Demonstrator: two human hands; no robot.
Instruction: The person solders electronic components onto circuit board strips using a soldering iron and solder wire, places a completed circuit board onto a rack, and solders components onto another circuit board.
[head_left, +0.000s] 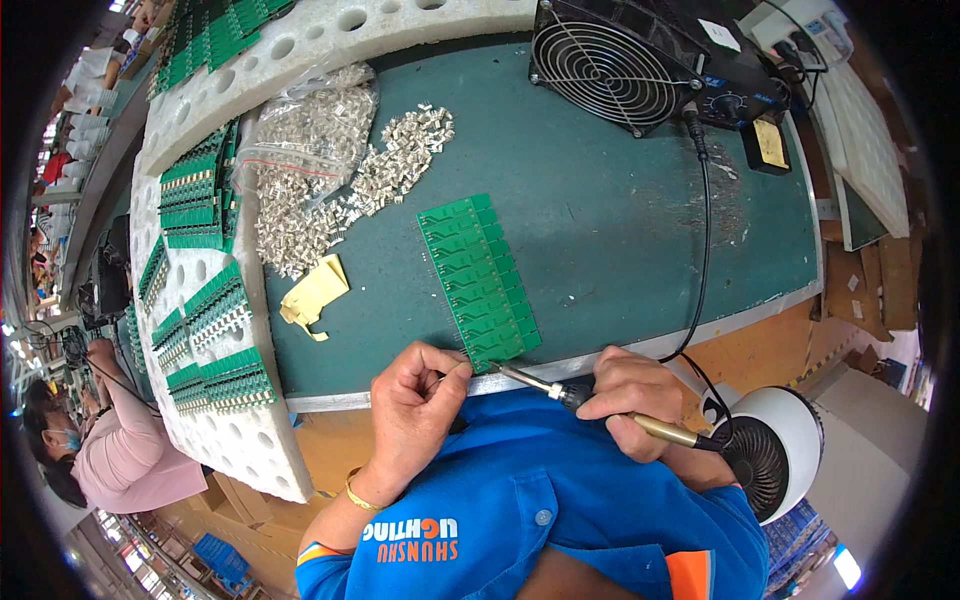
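The green circuit board (482, 280) lay on the bench (610, 250), its near end just beside the left hand (415, 400), fingertips pinched together (on what, I couldn't tell); the right hand (640, 395) gripped a soldering iron (662, 430).

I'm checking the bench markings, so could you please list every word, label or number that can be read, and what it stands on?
Blue work shirt: white and orange lettering, upside down, legible; wording not copied.
Soldering station: blue markings, too small to read.
White sticker near it: any print too small to read.
Green circuit-board panel: any print too small to read.
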